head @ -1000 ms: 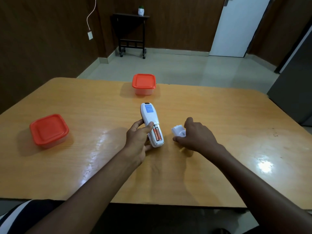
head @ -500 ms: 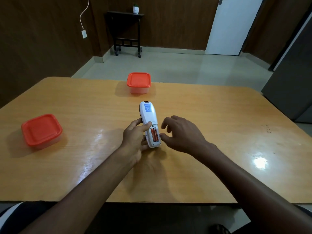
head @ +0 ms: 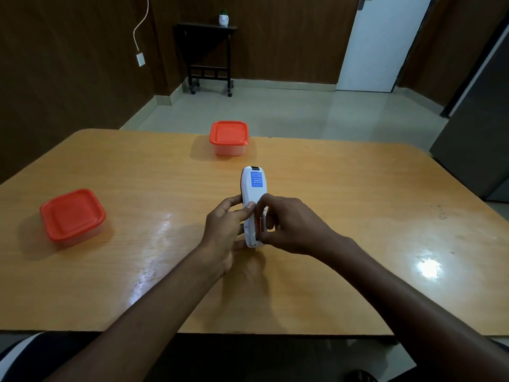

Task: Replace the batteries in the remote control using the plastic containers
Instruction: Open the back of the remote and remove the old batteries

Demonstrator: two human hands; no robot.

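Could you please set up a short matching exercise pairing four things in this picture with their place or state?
Things:
1. remote control
2. left container
3. far container
4. orange batteries

Place or state:
A. at the table's far edge, lid on
B. inside the open compartment
C. held between both hands
D. toward the table's left side, lid on

Pairs: 1-C, 2-D, 3-A, 4-B

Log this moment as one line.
stage: battery removal | left hand: holds remote | right hand: at batteries | containers: lidded
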